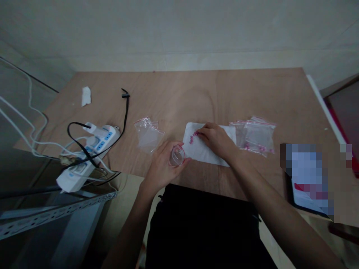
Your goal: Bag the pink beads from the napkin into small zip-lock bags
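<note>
My left hand (164, 162) is closed round a small clear round container (177, 155) with a reddish rim, tilted at the near left corner of a white cloth-like sheet (217, 155). Small pink beads (191, 139) lie in a short curved row on that sheet. My right hand (215, 138) rests over the sheet, thumb and fingers pinched together at the upper end of the row, touching the pink beads there. How many beads the fingertips hold is hidden.
Clear zip bags (256, 136) with some pink beads lie right of the sheet. More clear zip bags (147, 134) lie to the left. A white power strip (89, 158) with tangled cables sits at the left edge. A phone-like device (308, 198), partly blurred, is at right.
</note>
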Tool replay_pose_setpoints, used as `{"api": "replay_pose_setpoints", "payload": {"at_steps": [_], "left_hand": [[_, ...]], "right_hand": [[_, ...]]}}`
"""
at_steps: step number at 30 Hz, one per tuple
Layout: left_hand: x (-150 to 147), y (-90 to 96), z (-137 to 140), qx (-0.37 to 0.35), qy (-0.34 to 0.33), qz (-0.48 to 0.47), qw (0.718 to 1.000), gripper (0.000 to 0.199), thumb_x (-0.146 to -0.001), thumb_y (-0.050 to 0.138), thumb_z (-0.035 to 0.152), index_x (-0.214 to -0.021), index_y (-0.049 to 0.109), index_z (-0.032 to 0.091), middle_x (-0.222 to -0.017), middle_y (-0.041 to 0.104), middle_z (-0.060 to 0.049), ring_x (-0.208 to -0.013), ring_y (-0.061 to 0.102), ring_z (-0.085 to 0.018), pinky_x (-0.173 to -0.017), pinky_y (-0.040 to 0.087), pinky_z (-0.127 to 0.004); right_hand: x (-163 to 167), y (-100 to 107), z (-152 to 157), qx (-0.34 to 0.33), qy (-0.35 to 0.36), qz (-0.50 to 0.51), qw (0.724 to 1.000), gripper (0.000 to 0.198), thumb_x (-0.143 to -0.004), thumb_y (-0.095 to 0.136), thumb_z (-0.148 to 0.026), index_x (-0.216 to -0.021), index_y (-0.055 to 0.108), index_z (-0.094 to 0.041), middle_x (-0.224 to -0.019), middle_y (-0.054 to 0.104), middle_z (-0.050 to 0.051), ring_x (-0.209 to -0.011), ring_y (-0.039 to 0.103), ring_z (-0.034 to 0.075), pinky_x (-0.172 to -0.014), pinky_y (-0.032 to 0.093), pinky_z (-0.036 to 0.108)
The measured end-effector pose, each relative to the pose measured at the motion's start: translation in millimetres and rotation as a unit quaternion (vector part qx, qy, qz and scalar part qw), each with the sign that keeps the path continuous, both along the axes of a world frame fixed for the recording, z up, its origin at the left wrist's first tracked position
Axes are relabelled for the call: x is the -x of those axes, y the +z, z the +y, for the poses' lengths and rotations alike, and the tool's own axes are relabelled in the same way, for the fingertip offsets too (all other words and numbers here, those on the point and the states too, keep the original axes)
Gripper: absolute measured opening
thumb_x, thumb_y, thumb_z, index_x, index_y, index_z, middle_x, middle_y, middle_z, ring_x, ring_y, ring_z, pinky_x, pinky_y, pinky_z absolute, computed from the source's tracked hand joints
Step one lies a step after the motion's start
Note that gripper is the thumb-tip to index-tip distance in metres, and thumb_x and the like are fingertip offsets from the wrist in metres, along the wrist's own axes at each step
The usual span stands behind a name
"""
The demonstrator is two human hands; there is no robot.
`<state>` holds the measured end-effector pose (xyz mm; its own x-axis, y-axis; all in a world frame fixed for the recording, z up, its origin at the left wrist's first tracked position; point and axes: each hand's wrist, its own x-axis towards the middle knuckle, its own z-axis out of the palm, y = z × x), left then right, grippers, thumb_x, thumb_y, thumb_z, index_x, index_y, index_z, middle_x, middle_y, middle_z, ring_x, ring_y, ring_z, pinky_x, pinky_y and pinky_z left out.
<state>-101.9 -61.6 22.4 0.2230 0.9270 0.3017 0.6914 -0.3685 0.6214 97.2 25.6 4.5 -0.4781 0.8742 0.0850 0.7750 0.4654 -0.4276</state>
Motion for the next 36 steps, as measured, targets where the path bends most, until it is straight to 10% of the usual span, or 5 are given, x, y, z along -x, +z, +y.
{"api": "replay_pose_setpoints", "payload": {"at_steps": [21, 29, 36], "left_hand": [[0, -0.6, 3, 0.003, 0.01, 0.004, 1.0, 0.032, -0.079, 0.073, 0.031, -0.104, 0.056, 0.02, -0.096, 0.068, -0.005, -0.088, 0.066, -0.021, -0.079, 0.054, -0.036], [-17, -0.2, -3, 0.031, 0.022, -0.068, 0.997, 0.031, -0.076, 0.072, 0.028, -0.098, 0.051, 0.022, -0.09, 0.062, -0.001, -0.083, 0.062, -0.018, -0.074, 0.051, -0.033], [-48, -5.9, -24, 0.052, -0.016, -0.134, 0.989, 0.04, -0.067, 0.066, 0.021, -0.097, 0.04, 0.024, -0.089, 0.058, -0.002, -0.077, 0.06, -0.018, -0.063, 0.05, -0.031]], "right_hand": [[7, 28, 31, 0.094, -0.006, -0.033, 0.995, 0.014, -0.069, 0.069, -0.003, -0.066, 0.075, -0.016, -0.067, 0.073, 0.008, -0.062, 0.065, 0.018, -0.059, 0.047, 0.027], [4, 72, -44, 0.098, -0.008, 0.222, 0.97, 0.006, -0.079, 0.071, -0.017, -0.082, 0.076, -0.018, -0.068, 0.072, -0.001, -0.054, 0.059, 0.01, -0.052, 0.043, 0.021], [4, 81, -96, 0.158, -0.002, 0.218, 0.963, 0.019, -0.078, 0.067, -0.004, -0.084, 0.073, -0.021, -0.08, 0.074, -0.001, -0.067, 0.067, 0.012, -0.058, 0.047, 0.02]]}}
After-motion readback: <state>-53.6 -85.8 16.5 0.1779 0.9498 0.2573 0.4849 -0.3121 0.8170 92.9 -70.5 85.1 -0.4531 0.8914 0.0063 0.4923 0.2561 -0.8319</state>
